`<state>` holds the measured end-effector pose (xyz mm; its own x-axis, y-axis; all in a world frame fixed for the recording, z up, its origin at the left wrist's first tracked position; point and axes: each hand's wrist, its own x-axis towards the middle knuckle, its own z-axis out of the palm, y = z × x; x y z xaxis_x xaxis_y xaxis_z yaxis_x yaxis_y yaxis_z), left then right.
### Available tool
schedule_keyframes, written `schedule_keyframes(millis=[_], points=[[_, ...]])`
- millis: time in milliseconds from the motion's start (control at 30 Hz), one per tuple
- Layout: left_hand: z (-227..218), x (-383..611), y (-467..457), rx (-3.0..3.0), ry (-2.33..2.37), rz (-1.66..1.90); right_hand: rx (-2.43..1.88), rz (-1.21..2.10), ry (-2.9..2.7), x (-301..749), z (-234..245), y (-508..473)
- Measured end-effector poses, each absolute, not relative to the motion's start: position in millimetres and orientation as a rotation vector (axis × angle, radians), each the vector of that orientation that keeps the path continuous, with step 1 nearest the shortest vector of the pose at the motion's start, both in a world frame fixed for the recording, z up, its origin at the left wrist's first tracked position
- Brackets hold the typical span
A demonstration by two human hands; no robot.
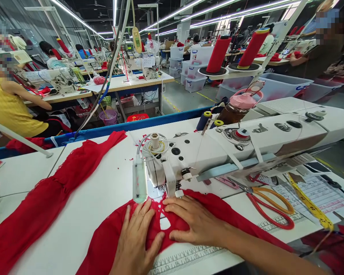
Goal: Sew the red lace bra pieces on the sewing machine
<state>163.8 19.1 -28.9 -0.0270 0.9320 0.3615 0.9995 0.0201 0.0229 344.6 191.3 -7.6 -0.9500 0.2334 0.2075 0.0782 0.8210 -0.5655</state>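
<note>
A piece of red lace fabric (109, 236) lies on the white table under the needle of a white sewing machine (218, 147). My left hand (137, 240) rests flat on the fabric just in front of the needle, fingers stretched out. My right hand (195, 223) lies flat on the fabric to the right of it, fingers spread and pointing left toward the presser foot. A small gap in the lace shows between my two hands.
A long strip of red fabric (46, 198) trails off to the left. Orange and red scissors (271, 208), a yellow tape measure (312, 206) and paper sheets lie at right. Red thread cones (219, 53) and a pink-lidded bottle (237, 109) stand behind the machine. Other people work nearby.
</note>
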Motion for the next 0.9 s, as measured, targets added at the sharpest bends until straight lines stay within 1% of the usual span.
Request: schedule_keyframes(millis=[500,900], points=[[-28.6,160.9,13.8,-2.056,-2.155,-0.390,-0.162,0.877,-2.706,341.7,-7.8,192.3],[-31.0,160.1,12.8,-2.055,-2.129,-0.411,-0.167,0.865,-2.694,341.6,-9.3,192.0]])
